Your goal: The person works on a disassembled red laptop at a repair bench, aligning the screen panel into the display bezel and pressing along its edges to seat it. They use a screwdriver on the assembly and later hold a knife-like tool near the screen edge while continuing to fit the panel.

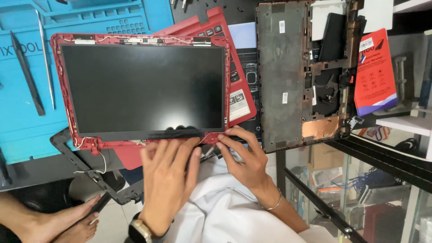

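Head view: red laptop lid (pixel 67 130) with its bare screen panel (pixel 141 87) lies on the bench. Left hand (pixel 167 180) rests loosely curled at its lower edge; right hand (pixel 245 159) pinches fingertips at the hinge corner. Hinge-area work appears underway; next calls for fine fingertip control.

The laptop screen panel (pixel 143 90) was glossy black in a red plastic lid shell (pixel 58 45), the blue work mat (pixel 27 130) looked matt, and the grey base cover (pixel 281 76) appeared dusty, rough plastic.
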